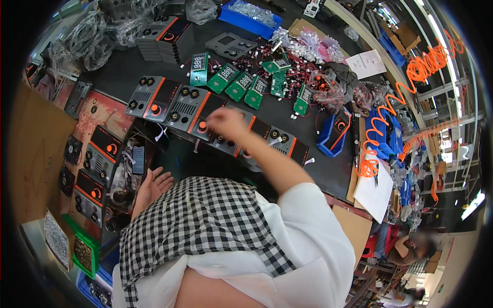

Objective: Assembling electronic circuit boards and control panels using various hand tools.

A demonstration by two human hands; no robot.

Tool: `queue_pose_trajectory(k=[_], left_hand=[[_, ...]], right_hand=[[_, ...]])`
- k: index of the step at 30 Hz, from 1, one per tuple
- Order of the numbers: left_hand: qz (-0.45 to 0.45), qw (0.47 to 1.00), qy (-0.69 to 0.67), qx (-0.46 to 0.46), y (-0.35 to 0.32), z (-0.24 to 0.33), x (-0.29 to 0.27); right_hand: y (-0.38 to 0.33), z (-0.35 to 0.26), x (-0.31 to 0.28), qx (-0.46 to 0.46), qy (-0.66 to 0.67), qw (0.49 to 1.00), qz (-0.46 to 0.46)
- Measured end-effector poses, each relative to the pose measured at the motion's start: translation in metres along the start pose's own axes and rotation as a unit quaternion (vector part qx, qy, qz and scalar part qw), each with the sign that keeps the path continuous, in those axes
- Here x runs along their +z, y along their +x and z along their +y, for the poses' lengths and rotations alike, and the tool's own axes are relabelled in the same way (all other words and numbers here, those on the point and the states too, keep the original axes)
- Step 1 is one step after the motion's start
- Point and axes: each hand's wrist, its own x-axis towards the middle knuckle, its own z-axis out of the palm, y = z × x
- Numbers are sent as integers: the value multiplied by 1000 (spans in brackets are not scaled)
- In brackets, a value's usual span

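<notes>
On dark bench mat, centre: right hand [224,122] reaches far fwd, arm extended over a row of grey plastic front panels w/ orange trim strips [205,115]. Hand blurred; fingers look bunched narrow, tips down at an orange round knob [202,126] on one mid-row panel. Cannot tell if knob is actually pinched or only touched.

Left hand [154,186] near, left of torso: open, palm up-ish, fingers spread wide, holding nothing. It sits at the edge of an open metal chassis w/ loose wiring [123,179], prob. steadying there while the other arm reaches.

Panels lie face up, side by side, touching, in a line running left-far to right-near; all knobs reachable in one pass, seemingly why they're laid out so.

Beyond the row, far: green circuit boards w/ digit displays and red leads [241,82], fanned out singly, apart from panels.
Left edge: more grey panels w/ orange knobs [102,154], in a column.
Right: blue plastic bin [334,131] tipped toward the person; orange coiled air hose [390,108] hanging past bench edge.
Far: blue tray of bagged small parts [251,15].
Another person, lower right, well apart.
</notes>
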Motion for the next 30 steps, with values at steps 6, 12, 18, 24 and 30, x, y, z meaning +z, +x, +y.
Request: queue_pose_trajectory(k=[6,12,18,24,30], left_hand=[[173,984,19,41,-17,-10,-20],[296,922,51,244,-80,25,-52],[643,623,342,285,-189,92,-127],[736,452,491,111,-287,155,-190],[652,402,643,-5,-302,190,-250]], right_hand=[[28,126,-233,100,-232,899,359],[37,159,-224,80,134,928,338],[-3,72,-63,-58,43,996,50],[-45,-21,27,-110,-9,979,-172],[-58,-60,75,-89,-43,966,-238]])
